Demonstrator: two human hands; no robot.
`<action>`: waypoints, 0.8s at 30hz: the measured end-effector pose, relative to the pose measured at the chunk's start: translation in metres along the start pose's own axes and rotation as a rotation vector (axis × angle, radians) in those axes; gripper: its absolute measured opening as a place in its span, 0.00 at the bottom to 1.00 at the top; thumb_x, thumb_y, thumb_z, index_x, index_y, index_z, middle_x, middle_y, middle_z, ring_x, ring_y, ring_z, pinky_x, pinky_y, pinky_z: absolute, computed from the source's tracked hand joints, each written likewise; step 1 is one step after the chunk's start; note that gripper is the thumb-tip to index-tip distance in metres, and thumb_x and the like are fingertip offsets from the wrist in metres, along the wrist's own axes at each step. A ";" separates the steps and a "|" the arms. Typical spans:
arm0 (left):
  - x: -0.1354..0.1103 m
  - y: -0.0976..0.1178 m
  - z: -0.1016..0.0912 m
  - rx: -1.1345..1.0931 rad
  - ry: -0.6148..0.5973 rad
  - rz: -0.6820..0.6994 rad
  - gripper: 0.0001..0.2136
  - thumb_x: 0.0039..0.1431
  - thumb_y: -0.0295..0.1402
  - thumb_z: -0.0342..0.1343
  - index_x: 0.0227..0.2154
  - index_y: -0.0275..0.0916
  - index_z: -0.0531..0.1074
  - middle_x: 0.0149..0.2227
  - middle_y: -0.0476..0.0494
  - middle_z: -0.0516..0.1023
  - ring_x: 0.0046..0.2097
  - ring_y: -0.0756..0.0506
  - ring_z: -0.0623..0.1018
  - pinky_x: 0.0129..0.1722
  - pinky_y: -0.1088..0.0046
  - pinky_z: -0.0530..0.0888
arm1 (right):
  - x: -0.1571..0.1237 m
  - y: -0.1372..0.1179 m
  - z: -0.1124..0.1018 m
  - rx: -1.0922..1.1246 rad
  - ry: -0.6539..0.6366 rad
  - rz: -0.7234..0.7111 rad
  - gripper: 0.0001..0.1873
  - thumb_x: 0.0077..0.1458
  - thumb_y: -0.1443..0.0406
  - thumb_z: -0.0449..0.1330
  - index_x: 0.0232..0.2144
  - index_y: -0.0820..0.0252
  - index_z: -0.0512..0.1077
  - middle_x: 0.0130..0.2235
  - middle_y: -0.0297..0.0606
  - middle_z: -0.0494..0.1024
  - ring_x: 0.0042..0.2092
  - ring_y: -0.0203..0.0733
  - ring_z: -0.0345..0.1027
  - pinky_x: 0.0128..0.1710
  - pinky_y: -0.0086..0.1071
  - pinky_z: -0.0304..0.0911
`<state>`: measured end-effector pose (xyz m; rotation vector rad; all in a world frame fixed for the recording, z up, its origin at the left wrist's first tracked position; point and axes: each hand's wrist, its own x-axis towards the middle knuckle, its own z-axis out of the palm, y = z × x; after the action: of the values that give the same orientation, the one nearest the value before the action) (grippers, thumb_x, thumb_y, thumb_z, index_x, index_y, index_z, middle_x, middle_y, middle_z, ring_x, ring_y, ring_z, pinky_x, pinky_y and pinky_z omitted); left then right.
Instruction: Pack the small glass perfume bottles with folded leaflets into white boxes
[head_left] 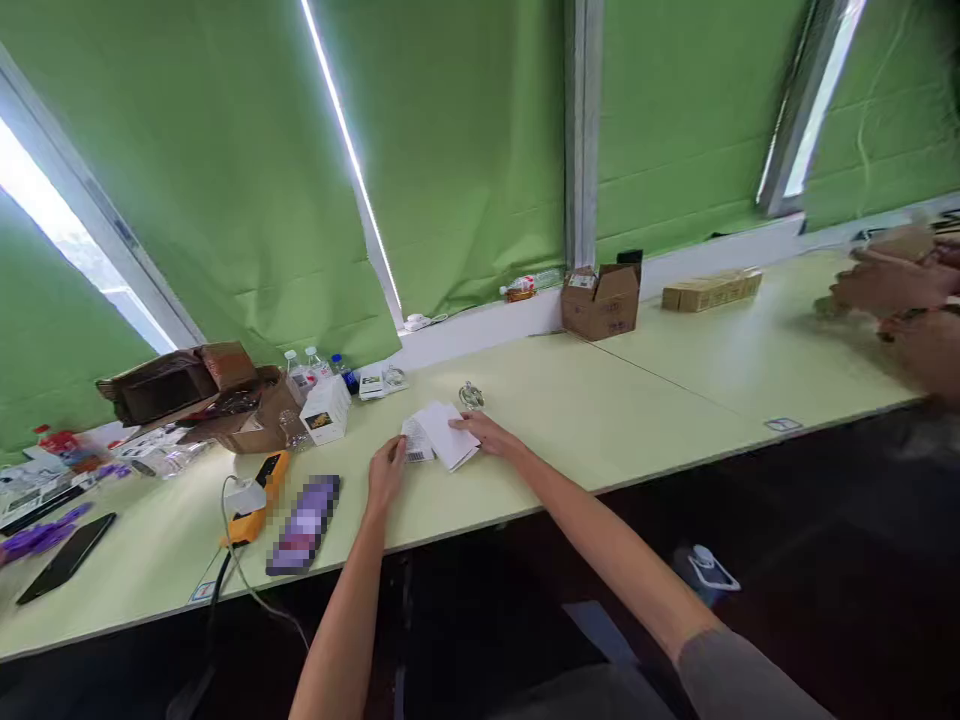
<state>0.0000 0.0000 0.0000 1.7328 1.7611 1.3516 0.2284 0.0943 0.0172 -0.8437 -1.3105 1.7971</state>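
Note:
A small white box with a barcode label lies flat on the pale yellow-green table. My left hand rests at its left end, fingers curled against the labelled side. My right hand lies on its right end with fingers stretched over the top. Just behind the box sits a small clear glass object. Left of my hands lie a blurred purple item and an orange device with a white plug and cable.
At the left stand an open brown carton, a white box, small bottles and a black phone. A cardboard box and flat tan packs sit by the window ledge. Another person's hands work at the far right.

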 end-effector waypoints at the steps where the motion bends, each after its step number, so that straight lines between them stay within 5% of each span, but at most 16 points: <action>1: 0.001 0.001 0.000 0.018 0.010 -0.011 0.24 0.59 0.46 0.51 0.53 0.37 0.69 0.47 0.37 0.78 0.48 0.42 0.77 0.48 0.66 0.71 | 0.001 0.002 0.001 -0.006 -0.016 0.006 0.09 0.54 0.67 0.63 0.37 0.67 0.72 0.32 0.44 0.81 0.30 0.40 0.74 0.29 0.29 0.68; 8: 0.000 0.007 0.001 0.006 -0.098 0.030 0.21 0.56 0.46 0.55 0.47 0.37 0.74 0.49 0.37 0.77 0.51 0.38 0.75 0.50 0.61 0.70 | 0.004 0.007 0.002 -0.037 -0.077 -0.010 0.13 0.51 0.62 0.66 0.37 0.65 0.74 0.35 0.44 0.81 0.33 0.41 0.74 0.29 0.29 0.68; 15: -0.002 0.006 0.003 -0.117 -0.031 -0.033 0.36 0.52 0.43 0.62 0.62 0.40 0.56 0.49 0.34 0.76 0.44 0.42 0.78 0.46 0.61 0.73 | 0.001 -0.001 -0.001 0.010 -0.104 -0.091 0.15 0.50 0.58 0.66 0.37 0.62 0.74 0.37 0.44 0.80 0.35 0.43 0.73 0.33 0.32 0.67; 24: -0.001 0.012 0.005 -0.214 0.030 0.047 0.28 0.56 0.47 0.56 0.55 0.38 0.62 0.46 0.35 0.76 0.43 0.43 0.78 0.40 0.64 0.76 | 0.004 0.000 -0.003 0.048 -0.104 -0.133 0.16 0.49 0.57 0.66 0.36 0.62 0.74 0.37 0.45 0.79 0.36 0.44 0.73 0.31 0.33 0.67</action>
<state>0.0113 -0.0013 0.0067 1.6543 1.5355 1.5320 0.2294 0.0990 0.0165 -0.6287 -1.3512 1.7800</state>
